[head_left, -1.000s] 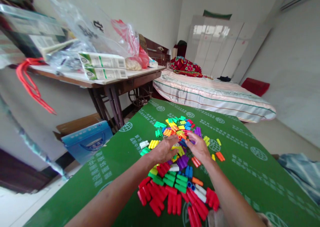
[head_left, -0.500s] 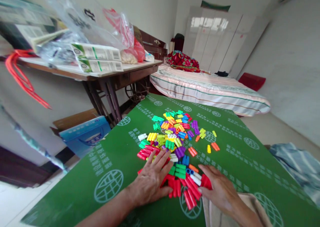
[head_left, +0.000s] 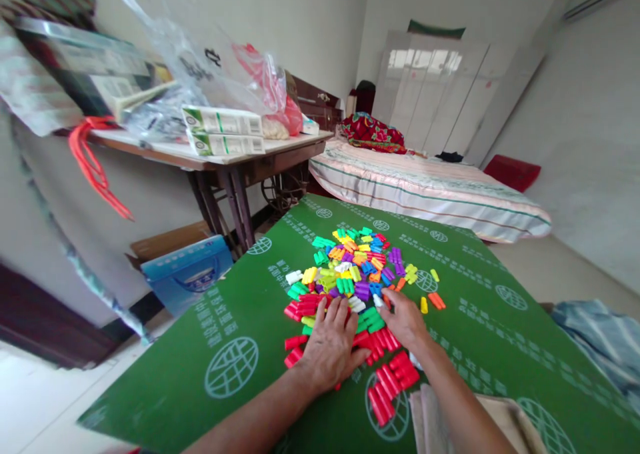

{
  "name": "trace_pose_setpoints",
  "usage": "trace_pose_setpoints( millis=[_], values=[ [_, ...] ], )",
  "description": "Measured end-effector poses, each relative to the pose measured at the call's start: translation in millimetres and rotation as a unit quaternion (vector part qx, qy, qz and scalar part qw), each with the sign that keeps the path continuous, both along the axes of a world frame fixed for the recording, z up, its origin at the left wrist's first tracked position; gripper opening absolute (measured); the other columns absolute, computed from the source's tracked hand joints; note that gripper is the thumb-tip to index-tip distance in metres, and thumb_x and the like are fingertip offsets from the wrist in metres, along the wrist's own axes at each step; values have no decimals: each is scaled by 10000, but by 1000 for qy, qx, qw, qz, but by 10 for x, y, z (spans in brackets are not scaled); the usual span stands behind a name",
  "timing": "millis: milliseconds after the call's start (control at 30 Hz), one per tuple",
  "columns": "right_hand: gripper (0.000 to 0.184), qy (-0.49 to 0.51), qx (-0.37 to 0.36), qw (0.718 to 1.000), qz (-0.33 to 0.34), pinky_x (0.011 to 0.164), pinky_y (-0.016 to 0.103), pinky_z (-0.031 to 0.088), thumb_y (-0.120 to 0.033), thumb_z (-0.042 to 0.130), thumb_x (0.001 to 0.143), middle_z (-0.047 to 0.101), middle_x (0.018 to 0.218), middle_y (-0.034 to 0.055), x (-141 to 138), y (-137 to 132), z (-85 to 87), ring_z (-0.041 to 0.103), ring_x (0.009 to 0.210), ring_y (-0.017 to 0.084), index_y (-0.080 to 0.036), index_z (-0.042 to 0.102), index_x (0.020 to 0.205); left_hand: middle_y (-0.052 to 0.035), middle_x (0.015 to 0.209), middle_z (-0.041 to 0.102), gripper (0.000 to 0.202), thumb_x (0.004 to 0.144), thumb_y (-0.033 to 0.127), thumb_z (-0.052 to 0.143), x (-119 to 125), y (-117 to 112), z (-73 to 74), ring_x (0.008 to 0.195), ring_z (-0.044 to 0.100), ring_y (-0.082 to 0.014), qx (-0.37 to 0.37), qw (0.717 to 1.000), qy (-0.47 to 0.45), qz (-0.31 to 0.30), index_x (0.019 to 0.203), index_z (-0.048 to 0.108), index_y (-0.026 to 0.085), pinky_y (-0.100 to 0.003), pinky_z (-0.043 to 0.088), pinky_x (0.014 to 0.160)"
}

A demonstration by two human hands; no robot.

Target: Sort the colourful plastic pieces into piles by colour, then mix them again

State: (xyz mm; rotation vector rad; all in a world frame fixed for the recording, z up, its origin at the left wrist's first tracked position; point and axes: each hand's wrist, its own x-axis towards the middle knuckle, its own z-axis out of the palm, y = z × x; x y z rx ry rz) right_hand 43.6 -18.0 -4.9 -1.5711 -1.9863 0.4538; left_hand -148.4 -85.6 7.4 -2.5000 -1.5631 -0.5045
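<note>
My left hand (head_left: 330, 341) lies palm down with its fingers apart over red plastic tube blocks (head_left: 306, 305), hiding some of them. To its right, my right hand (head_left: 406, 319) reaches into the pile of coloured blocks (head_left: 345, 274). A white tube block (head_left: 378, 301) sits between its thumb and index finger. Blue blocks (head_left: 375, 288) are just beyond those fingertips, and green blocks (head_left: 371, 319) lie between the two hands. Nearer to me, joined red blocks (head_left: 383, 394) rest on the green table.
The green printed table top (head_left: 165, 374) carries the pile. A beige cloth (head_left: 425, 407) lies under my right forearm. At the left, a sewing table (head_left: 285, 151) holds boxes (head_left: 225, 134) and plastic bags. A striped bed (head_left: 425, 187) stands beyond.
My right hand has moved away from me, from the near red blocks to the blue ones, with a white block at its fingertips. The view has shifted slightly; my left hand stays over the red blocks.
</note>
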Motion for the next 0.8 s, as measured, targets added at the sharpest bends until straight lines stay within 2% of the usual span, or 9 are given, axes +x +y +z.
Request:
trace_pose_setpoints(
  millis=[100,200,333,433,533,633,800],
  values=[
    [402,18,10,1000,15,902,353,471,-273,531,814,658,1126,102,-112,119,23,625,1010,219,-159,598,1194,-171,1227,588,560,775,568,562,67,4,-40,1188,493,-349,14,1000,-3,-6,1131,608,138,-566,301,1058],
    [409,44,19,998,33,920,334,470,-302,518,824,634,1191,74,-82,67,70,602,1069,199,-197,581,1215,-167,1196,603,519,785,530,569,95,6,-78,1158,513,-339,26,999,-13,-17,1116,610,133,-564,301,1061],
    [481,35,1,999,37,962,354,448,-352,536,802,600,1231,83,141,-329,120,566,1130,215,-205,557,1260,-163,1170,611,489,779,507,585,103,1,-84,1125,527,-329,33,999,-27,-15,1097,609,136,-559,318,1051],
    [677,-46,-49,997,35,1026,366,395,-361,632,705,529,1326,111,263,-733,87,485,1230,251,-175,495,1342,-153,1150,619,458,789,466,585,123,-9,-68,1108,534,-320,34,999,-35,-16,1101,600,130,-548,327,1049],
    [816,-117,-56,991,29,1065,416,343,-328,707,602,460,1401,107,264,-990,-15,407,1294,296,-209,467,1373,-144,1138,624,434,802,431,577,158,-12,-61,1082,545,-311,32,998,-43,-16,1108,591,124,-547,337,1043],
    [686,-131,-8,991,23,1050,422,357,-341,668,673,503,1361,100,204,-981,-117,448,1259,288,-220,514,1331,-141,1124,632,424,814,403,565,185,0,-71,1066,555,-303,35,998,-53,-16,1132,579,123,-552,347,1035],
    [434,-109,67,991,24,943,385,448,-337,562,803,627,1148,98,153,-675,-158,581,1062,247,-199,591,1214,-140,1171,630,385,828,356,556,134,-57,-52,1105,556,-294,56,996,-70,-29,1140,583,131,-541,348,1046]
  ],
)
